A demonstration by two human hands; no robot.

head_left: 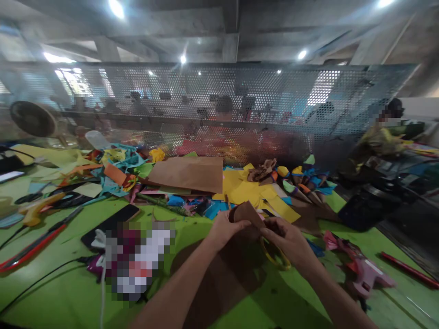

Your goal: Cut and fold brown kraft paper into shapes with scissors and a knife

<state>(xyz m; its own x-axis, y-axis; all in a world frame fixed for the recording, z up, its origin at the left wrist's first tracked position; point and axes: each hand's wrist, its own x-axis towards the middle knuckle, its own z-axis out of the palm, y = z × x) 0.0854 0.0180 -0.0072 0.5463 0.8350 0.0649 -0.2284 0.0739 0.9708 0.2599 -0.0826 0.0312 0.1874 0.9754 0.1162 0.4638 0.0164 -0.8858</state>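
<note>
A piece of brown paper [248,214], bent into a curve, is held up between my two hands over the table. My left hand [226,232] pinches its left side, thumb on the near face. The fingers of my right hand [286,237] close at its right edge. From under that hand hangs a yellow loop [278,259] that looks like a scissors handle; any blades are hidden. Below my forearms a larger brown sheet [224,285] lies on the green table [295,297], partly in shadow.
Cut paper, including a large brown sheet [192,173] and yellow sheets [236,185], is heaped along the back. A phone [111,225], a red-and-black cutter [41,244] and a yellow glue gun [39,210] lie left. A pink glue gun [368,276] lies right. A perforated screen [219,100] stands behind.
</note>
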